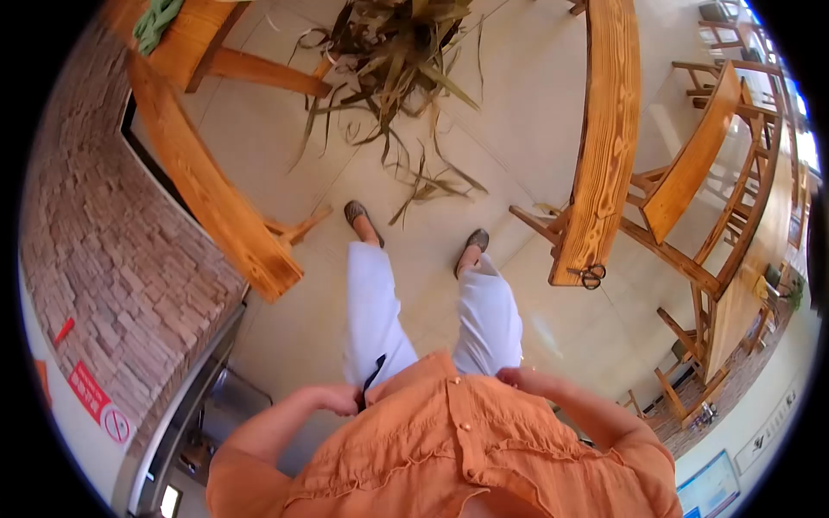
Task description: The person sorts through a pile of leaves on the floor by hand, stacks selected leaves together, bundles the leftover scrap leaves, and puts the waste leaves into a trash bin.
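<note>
I look straight down at my own body: an orange shirt (458,449), white trousers (380,311) and two sandalled feet on a pale tiled floor. My left hand (338,399) rests at my left hip against the hem of the shirt, fingers curled. At the right hip, my right hand (518,377) pinches the shirt's edge. Whether either hand holds anything besides cloth is hidden by the shirt.
A pile of dry long leaves (393,78) lies on the floor ahead of my feet. A wooden bench (216,198) runs on the left along a stone wall (112,259). Another bench (600,147) on the right carries scissors (591,275) at its near end. Wooden tables stand further right.
</note>
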The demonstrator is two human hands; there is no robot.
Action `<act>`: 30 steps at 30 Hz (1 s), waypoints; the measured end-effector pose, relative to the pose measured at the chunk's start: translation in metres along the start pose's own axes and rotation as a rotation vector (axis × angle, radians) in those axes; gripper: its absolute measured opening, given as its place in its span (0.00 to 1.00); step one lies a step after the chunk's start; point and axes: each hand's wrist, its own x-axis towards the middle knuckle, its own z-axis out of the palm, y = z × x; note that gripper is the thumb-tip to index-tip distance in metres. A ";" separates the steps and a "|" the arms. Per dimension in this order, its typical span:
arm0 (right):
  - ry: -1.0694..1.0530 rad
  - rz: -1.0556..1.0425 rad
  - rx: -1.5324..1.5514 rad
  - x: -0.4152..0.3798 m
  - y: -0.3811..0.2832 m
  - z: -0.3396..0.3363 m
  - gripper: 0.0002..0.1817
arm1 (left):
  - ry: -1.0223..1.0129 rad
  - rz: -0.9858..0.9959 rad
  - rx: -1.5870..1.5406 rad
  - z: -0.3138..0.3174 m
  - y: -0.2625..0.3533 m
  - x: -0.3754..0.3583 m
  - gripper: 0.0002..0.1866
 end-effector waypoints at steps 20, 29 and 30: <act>1.174 0.229 -0.929 0.467 -0.038 -0.439 0.62 | 1.513 0.308 0.159 -0.639 0.055 0.167 0.24; 1.598 0.029 -0.227 0.535 0.003 -0.463 0.42 | 1.908 0.299 -0.071 -0.829 -0.017 0.217 0.37; 1.674 0.059 -0.069 0.534 -0.004 -0.467 0.41 | 1.927 0.281 -0.131 -0.839 -0.015 0.221 0.36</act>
